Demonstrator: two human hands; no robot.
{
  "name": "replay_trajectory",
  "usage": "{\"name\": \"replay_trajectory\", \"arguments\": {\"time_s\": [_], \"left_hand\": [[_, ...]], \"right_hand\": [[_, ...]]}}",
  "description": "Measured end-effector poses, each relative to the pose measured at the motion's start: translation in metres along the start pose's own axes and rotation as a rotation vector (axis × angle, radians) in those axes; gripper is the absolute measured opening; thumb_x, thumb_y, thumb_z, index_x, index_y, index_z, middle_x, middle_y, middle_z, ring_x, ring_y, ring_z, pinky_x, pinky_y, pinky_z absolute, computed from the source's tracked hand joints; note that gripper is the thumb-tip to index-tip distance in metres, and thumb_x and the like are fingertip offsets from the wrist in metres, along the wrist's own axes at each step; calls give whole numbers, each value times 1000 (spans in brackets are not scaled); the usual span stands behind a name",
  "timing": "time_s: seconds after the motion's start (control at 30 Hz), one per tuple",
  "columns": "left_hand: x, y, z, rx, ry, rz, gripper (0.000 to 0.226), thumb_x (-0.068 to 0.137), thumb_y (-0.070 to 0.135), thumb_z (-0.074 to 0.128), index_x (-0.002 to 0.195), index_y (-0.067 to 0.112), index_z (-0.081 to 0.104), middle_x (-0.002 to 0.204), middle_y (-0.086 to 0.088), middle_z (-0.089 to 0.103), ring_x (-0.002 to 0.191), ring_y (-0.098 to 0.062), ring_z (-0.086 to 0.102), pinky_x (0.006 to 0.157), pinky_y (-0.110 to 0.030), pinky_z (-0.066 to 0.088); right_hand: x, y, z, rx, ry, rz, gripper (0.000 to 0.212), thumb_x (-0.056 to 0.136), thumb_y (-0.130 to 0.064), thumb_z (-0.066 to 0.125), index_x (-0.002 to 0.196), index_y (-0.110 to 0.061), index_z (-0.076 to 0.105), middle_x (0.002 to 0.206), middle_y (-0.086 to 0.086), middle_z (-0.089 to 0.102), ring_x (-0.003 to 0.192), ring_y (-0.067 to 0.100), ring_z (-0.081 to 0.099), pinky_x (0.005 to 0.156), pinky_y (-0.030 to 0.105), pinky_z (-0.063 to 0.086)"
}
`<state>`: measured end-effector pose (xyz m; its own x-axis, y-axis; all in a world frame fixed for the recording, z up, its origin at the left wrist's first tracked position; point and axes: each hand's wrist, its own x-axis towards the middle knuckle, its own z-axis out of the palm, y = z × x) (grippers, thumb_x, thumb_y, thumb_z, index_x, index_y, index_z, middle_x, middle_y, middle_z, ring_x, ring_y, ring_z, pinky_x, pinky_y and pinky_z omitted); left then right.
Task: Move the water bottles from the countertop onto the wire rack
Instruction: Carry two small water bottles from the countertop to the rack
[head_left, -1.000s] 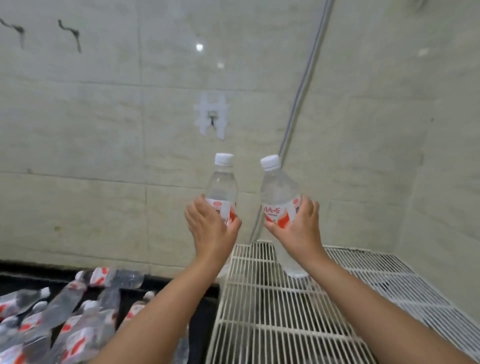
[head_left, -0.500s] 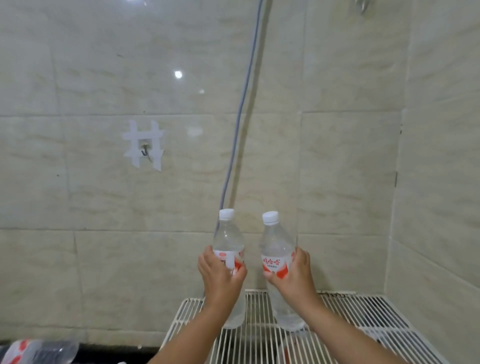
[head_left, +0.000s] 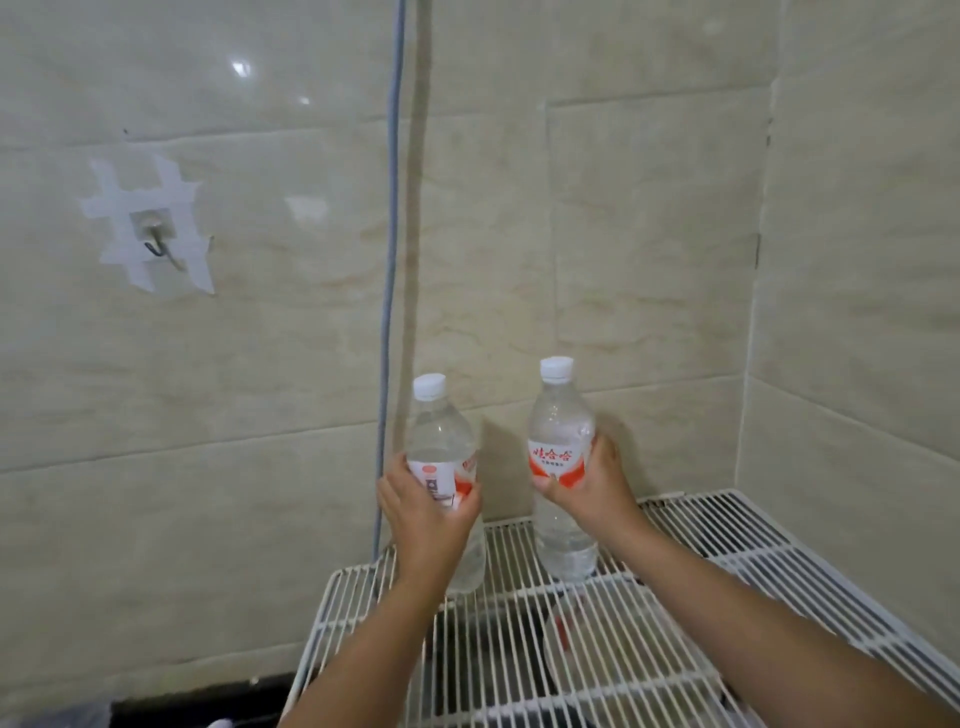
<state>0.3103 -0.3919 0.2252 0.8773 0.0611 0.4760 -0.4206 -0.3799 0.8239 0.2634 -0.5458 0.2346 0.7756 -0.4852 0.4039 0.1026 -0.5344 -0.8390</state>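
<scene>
Now your left hand (head_left: 426, 519) and right hand (head_left: 592, 488) each grip an upright bottle, bases at the wire rack (head_left: 727, 525) below.

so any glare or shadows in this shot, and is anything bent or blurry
Head view: bright glare spots on the glossy wall tiles; the grey cable throws a soft shadow to its right; both bottles, in the left hand and the right hand, cast faint shadows on the wall; tile joints bow from the wide-angle lens; the wire rack blurs toward the bottom edge.
</scene>
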Motion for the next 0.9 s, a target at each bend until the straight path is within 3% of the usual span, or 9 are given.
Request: {"name": "replay_trajectory", "arguments": {"time_s": [0.1, 0.2, 0.27, 0.37, 0.47, 0.63, 0.7, 0.8, 0.9], "left_hand": [[6, -5, -7, -65, -76, 0, 86, 68, 18, 77, 134, 7, 23, 127, -15, 37, 117, -29, 40, 98, -42, 40], [14, -6, -16, -305, -240, 17, 75, 83, 8, 59, 140, 20, 13, 139, -13, 34, 120, -26, 44, 100, -42, 40], [21, -6, -20, -397, -309, -14, 70, 88, 4, 47, 142, 25, 8, 144, -13, 30, 125, -29, 40, 104, -50, 37], [25, -4, -22, -386, -364, 18, 71, 88, 9, 51, 144, 22, 8, 144, -11, 32, 125, -27, 42, 104, -48, 37], [17, 1, -15, -204, -203, 80, 73, 77, 23, 69, 136, 15, 28, 124, -5, 40, 112, -15, 43, 94, -30, 37], [7, 12, 2, -59, 57, -8, 79, 71, 29, 75, 128, -2, 31, 123, -18, 33, 117, -28, 34, 98, -38, 34], [12, 16, 6, -15, 128, -23, 79, 70, 28, 76, 127, -6, 32, 123, -22, 33, 116, -32, 31, 98, -35, 30], [23, 14, 10, 47, 172, -27, 75, 70, 29, 76, 122, -9, 36, 122, -26, 36, 112, -32, 31, 92, -29, 23], [33, 11, 14, 36, 199, -89, 74, 70, 28, 76, 121, -9, 37, 122, -28, 38, 113, -33, 31, 93, -33, 25]], "right_hand": [[-2, -2, 2, -13, -56, -16, 73, 69, -16, 77, 125, -6, 32, 124, 13, 37, 113, 23, 45, 92, 25, 38], [-1, -2, 3, -39, -74, -14, 74, 68, -18, 77, 126, -7, 32, 126, 12, 39, 114, 23, 46, 94, 27, 40], [-2, -4, 1, -61, -36, 4, 77, 66, -21, 79, 127, -7, 34, 125, 13, 41, 115, 25, 46, 98, 34, 42], [-5, -10, 1, -89, 94, -15, 83, 62, -23, 82, 128, -6, 34, 123, 14, 40, 115, 28, 43, 97, 38, 40], [-4, -19, 4, -129, 161, -39, 85, 61, -20, 82, 129, -2, 34, 125, 17, 40, 118, 29, 40, 96, 34, 36], [-6, -24, 8, -55, 127, -57, 78, 63, -10, 80, 126, -1, 35, 126, 16, 38, 118, 27, 40, 98, 31, 35], [-4, -24, 11, -34, 92, -70, 79, 65, -11, 79, 129, -3, 33, 128, 14, 37, 119, 26, 40, 99, 31, 35], [2, -24, 21, 5, 36, -103, 76, 67, -11, 77, 129, -5, 33, 126, 12, 39, 118, 23, 41, 93, 25, 34], [11, -23, 34, 46, -14, -121, 75, 68, -10, 76, 129, -7, 33, 124, 10, 40, 117, 22, 43, 90, 23, 34]]}}
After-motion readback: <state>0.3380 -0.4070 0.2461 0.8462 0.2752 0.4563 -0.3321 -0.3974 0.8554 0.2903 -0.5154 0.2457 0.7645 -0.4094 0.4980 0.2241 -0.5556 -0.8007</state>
